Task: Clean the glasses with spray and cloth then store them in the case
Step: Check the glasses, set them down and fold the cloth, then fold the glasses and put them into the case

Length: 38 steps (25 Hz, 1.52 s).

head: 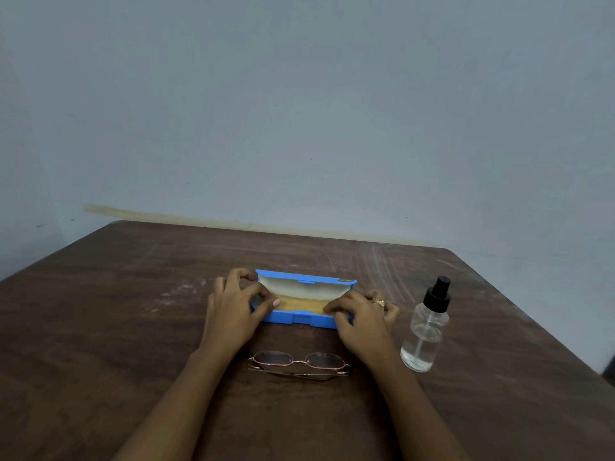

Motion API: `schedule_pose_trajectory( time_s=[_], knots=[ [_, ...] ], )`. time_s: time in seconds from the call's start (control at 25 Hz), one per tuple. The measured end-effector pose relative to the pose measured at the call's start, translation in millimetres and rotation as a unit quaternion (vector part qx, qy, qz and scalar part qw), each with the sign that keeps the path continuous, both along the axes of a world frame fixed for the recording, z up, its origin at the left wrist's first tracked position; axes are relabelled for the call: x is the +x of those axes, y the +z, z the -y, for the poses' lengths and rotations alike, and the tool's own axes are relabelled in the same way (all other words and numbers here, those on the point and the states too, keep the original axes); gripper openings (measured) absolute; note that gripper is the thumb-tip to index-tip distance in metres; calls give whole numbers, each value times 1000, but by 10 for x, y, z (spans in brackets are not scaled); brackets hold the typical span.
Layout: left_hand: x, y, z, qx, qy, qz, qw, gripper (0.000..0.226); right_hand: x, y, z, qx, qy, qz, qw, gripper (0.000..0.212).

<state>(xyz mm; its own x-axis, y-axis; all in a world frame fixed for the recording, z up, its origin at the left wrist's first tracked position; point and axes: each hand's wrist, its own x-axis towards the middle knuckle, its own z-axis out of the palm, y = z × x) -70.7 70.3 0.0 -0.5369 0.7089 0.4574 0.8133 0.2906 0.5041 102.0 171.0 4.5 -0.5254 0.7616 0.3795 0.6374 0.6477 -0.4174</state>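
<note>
The left hand (233, 304) and right hand (362, 314) grip the open case (299, 318); glasses (271, 358) lie nearer.

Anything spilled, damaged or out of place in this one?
Nothing stands out. The spray bottle stands upright, the folded glasses lie flat on the table, and the left hand and right hand hold the open case. Only pale scuffs mark the table.

Pretty dim, flat indoor light with a bluish-grey cast on the wall (299, 94). Shadows on the surface (116, 327) are soft and faint. Small highlights on the bottle (421, 341). Whole frame's a bit soft and smeary, and wide-angle bending shows along the surface's far edge.
</note>
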Motion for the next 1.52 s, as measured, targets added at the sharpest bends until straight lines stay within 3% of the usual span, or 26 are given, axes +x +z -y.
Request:
schedule_pose_trajectory(
  time_s=[0.24, 0.44, 0.76, 1.12, 1.28, 1.4, 1.52],
  knots=[
    [-24, -37, -18, -65, 16, -34, 997, 35, 6, -13, -21, -8, 21, 38, 999, 35],
    [-32, -39, -27, -47, 8, -18, 999, 32, 0, -2, -18, -6, 15, 13, 1000, 31],
    [-40, -50, 14, 53, -13, 48, 997, 17, 30, -13, 23, 16, 19, -59, 998, 24],
    [61, -35, 326, 126, -19, 74, 989, 14, 170, 12, 262, 58, 18, -159, 985, 36],
    [185, -12, 498, 150, -56, 117, 980, 3, 261, -12, 416, 43, 29, -183, 982, 35],
    [282, 7, 666, 139, -45, 155, 977, 22, 336, -23, 514, 10, 14, -223, 975, 24],
    [362, 5, 825, 108, -41, 184, 976, 22, 432, -35, 617, -75, -42, -218, 972, 16]
  ],
)
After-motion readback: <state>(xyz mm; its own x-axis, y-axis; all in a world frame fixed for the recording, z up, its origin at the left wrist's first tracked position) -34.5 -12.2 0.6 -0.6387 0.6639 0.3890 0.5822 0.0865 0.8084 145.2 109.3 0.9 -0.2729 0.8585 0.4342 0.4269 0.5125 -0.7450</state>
